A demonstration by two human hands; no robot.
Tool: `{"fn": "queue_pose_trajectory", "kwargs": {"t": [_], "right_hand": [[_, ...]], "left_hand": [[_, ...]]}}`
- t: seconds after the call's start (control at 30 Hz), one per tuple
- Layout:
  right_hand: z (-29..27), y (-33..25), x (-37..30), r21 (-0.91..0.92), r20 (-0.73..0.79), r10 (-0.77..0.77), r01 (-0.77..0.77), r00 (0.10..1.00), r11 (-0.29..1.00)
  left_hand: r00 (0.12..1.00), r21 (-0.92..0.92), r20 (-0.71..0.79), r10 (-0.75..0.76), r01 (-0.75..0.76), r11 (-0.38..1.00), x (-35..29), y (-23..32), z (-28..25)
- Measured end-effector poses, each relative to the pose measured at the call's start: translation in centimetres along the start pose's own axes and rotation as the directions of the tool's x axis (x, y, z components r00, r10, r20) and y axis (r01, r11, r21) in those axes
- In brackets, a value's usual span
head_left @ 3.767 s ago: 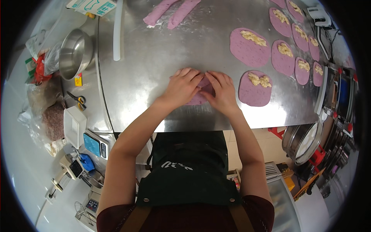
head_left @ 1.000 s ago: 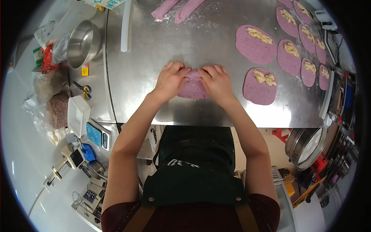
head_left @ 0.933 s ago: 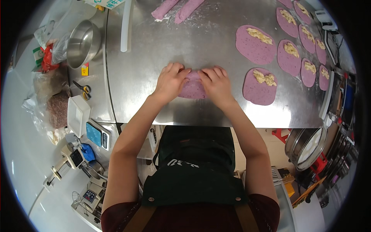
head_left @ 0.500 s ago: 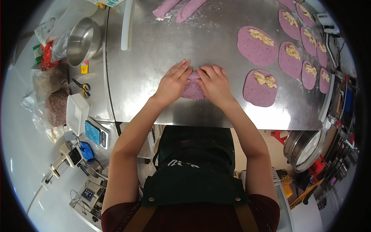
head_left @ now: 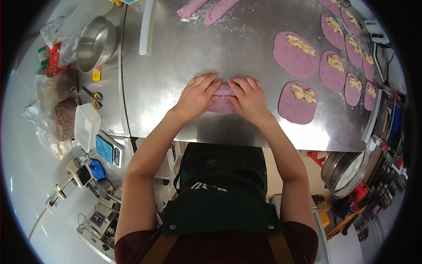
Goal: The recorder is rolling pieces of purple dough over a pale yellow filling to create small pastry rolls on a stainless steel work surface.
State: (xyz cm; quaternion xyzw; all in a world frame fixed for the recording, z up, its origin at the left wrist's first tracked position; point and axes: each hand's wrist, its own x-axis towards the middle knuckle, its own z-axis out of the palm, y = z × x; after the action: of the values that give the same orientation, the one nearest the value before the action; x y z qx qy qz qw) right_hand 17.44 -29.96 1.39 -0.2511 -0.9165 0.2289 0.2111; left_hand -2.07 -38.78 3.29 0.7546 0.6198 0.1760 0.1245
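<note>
A piece of purple dough [head_left: 223,105] lies on the steel table before me, its far side folded over into a roll [head_left: 225,90]. My left hand [head_left: 197,95] is closed around the left end of that roll. At the opposite end my right hand [head_left: 249,97] grips it with curled fingers. The near part of the dough is still flat. Any filling inside is hidden by the fold and my fingers. To the right rests a flat dough round [head_left: 295,112] topped with a pale yellow filling [head_left: 304,93]; a larger filled round [head_left: 290,59] lies beyond it.
Several smaller filled rounds [head_left: 332,79] spread toward the table's right end. Two finished dough rolls [head_left: 220,11] lie at the far side on floury steel [head_left: 176,66]. Leftward are a white rolling pin [head_left: 146,33], metal bowl [head_left: 94,44], scissors [head_left: 94,97], white tub [head_left: 85,125] and scale [head_left: 109,148].
My hands have moved slightly apart, showing more of the roll between them. The dough's folded edge is more visible. The whole view has shifted a little.
</note>
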Motion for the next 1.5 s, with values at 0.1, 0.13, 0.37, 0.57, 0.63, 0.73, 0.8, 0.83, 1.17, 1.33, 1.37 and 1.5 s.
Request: {"fn": "queue_pose_trajectory", "kwargs": {"t": [0.1,0.13,0.37,0.57,0.63,0.73,0.8,0.83,1.17,1.33,1.37,1.5], "right_hand": [[-0.7,0.4,0.1,0.011,0.05,-0.037,0.037,0.998,0.999],[-1.0,0.5,0.1,0.032,0.064,-0.036,0.034,0.997,0.999],[-1.8,1.5,0.0,0.044,0.1,-0.073,0.069,0.992,0.997],[-2.3,3.6,2.1,0.181,0.153,-0.023,-0.005,0.988,0.984],[-2.1,3.5,2.0,0.158,0.14,-0.043,0.021,0.989,0.987],[-1.7,2.6,0.9,0.07,0.049,-0.098,0.095,0.994,0.993],[-1.2,2.2,-0.4,0.002,-0.028,-0.138,0.138,0.99,0.99],[-0.8,2.3,-1.1,-0.126,-0.066,-0.209,0.199,0.976,0.972],[-1.2,0.9,-1.9,-0.109,-0.112,-0.114,0.102,0.987,0.989],[0.1,-0.1,0.4,-0.132,-0.015,-0.018,0.016,1.0,0.991],[0.5,-0.2,0.1,-0.169,0.021,-0.033,0.036,0.999,0.985],[1.5,0.5,-2.4,-0.222,-0.004,-0.136,0.132,0.991,0.966]], "left_hand": [[0.999,-0.109,0.037,-0.01,0.014,0.994,-0.1,-0.2,-0.7],[0.999,-0.144,0.046,-0.016,0.022,0.989,-0.1,-0.2,-0.9],[0.998,-0.156,0.066,-0.009,0.02,0.988,0.5,-0.9,-0.8],[0.984,-0.247,0.179,-0.007,0.052,0.968,2.4,-2.5,-1.3],[0.984,-0.255,0.175,-0.038,0.082,0.964,2.6,-2.6,-1.2],[0.993,-0.197,0.116,-0.028,0.051,0.979,1.7,-1.8,-1.2],[0.999,-0.112,0.049,-0.008,0.014,0.994,1.0,-1.1,-0.8],[1.0,-0.024,-0.015,0.017,-0.018,1.0,0.6,-0.7,-0.5],[0.997,0.0,-0.074,0.006,-0.006,1.0,-1.1,0.3,0.4],[0.999,0.042,0.021,0.026,-0.027,0.999,0.4,-0.4,1.0],[0.999,0.044,0.02,0.025,-0.026,0.999,0.1,-0.4,1.2],[0.999,0.077,0.025,0.042,-0.043,0.996,-1.8,0.5,2.2]]}}
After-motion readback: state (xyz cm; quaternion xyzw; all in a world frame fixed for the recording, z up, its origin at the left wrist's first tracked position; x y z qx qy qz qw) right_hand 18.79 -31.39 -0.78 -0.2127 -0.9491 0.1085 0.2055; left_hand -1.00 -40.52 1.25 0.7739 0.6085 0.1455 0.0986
